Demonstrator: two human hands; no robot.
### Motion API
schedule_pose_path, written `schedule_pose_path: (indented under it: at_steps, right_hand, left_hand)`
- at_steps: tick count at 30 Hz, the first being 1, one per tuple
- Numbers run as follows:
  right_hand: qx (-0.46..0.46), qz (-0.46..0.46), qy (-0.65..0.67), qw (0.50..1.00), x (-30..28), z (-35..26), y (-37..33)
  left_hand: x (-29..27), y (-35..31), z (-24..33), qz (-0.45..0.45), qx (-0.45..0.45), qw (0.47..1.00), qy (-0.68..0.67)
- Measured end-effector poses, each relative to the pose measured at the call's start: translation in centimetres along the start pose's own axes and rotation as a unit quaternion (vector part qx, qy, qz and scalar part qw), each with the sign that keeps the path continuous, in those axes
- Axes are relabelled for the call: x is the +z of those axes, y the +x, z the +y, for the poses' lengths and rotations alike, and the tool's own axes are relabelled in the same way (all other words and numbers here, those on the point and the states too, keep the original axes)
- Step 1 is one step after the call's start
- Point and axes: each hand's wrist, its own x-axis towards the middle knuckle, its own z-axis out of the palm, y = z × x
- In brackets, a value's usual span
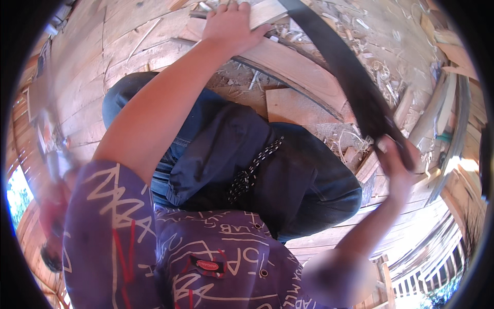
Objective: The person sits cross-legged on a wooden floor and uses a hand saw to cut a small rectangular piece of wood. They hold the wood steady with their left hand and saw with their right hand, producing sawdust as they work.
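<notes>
My left hand [231, 28] lies on pale wood at the top of the view, thumb stretched out to the right and fingers pointing away from me. Its palm presses down beside a long bark-edged board [293, 67]. In my right hand [396, 159] is the handle of a long dark handsaw [345, 67]. The blade widens toward my grip and runs up and left, passing over the board's right part and leaving the frame at the top. It is blurred, and I cannot make out any teeth. Under the board lies a short flat piece of wood [293, 105].
My bent legs [319, 185] in dark trousers are just below the board. Shavings and wood scraps [381, 77] litter the plank floor [128, 41]. Long slabs [447, 113] lie at the right. A blurred person in red [54, 206] is at the left edge.
</notes>
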Motion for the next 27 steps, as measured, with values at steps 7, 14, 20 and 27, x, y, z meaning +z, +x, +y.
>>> schedule_pose_path:
  at_steps: [7,14,20,27]
  right_hand:
    - [-0.060,-0.201,-0.025,0.977,-2.6,-1.1,-0.8]
    - [-0.104,-0.174,-0.060,0.977,-12.1,-0.4,-2.7]
    - [-0.063,-0.136,0.012,0.989,-2.5,0.2,1.8]
    - [-0.070,-0.203,-0.022,0.976,-5.3,-1.6,-0.1]
  left_hand:
    - [-0.7,-0.4,0.4,-0.048,0.012,0.998,0.039]
    - [-0.9,-0.3,0.2,-0.055,0.003,0.998,0.016]
    - [-0.7,-0.2,0.5,-0.049,0.008,0.999,-0.008]
    - [-1.3,-1.0,0.4,-0.023,0.031,0.999,-0.002]
